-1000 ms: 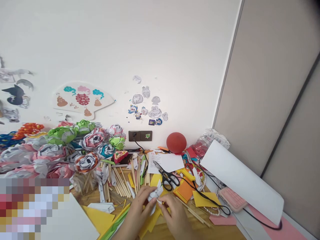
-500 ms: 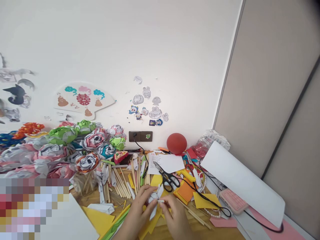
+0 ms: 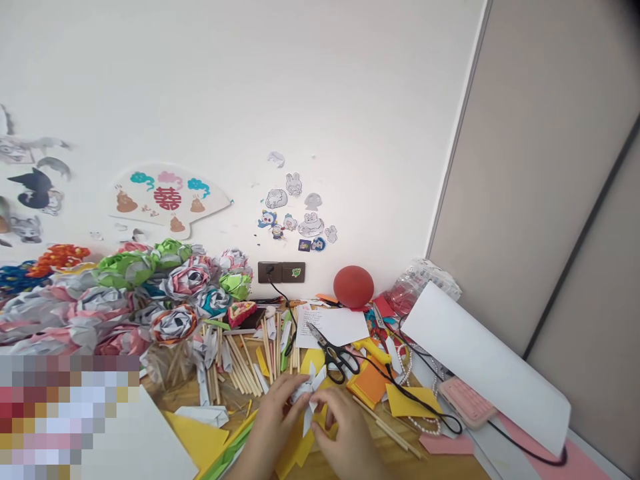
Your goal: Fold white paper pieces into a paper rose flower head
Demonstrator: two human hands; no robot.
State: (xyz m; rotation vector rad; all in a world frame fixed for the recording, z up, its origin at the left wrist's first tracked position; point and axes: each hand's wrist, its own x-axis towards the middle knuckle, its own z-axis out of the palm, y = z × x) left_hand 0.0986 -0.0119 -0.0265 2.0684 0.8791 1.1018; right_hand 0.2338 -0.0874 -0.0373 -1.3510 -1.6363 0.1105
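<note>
Feed's bright, light soft and diffuse; I can't pin the source. Wall (image 3: 360, 120) is palest around 1 o'clock, greyer toward the edges. Panel (image 3: 530, 160) at 2–3 reads dimmer; dark smudge (image 3: 633, 10) clips the corner at 2. Wide-lens stretch smears the paper flowers (image 3: 100, 307) at 9. Mosaic block (image 3: 65, 417) covers 8. At 6, handwriting on the sheet (image 3: 309, 323) is too soft for me; folded paper (image 3: 318, 379) fold lines barely register.
</note>
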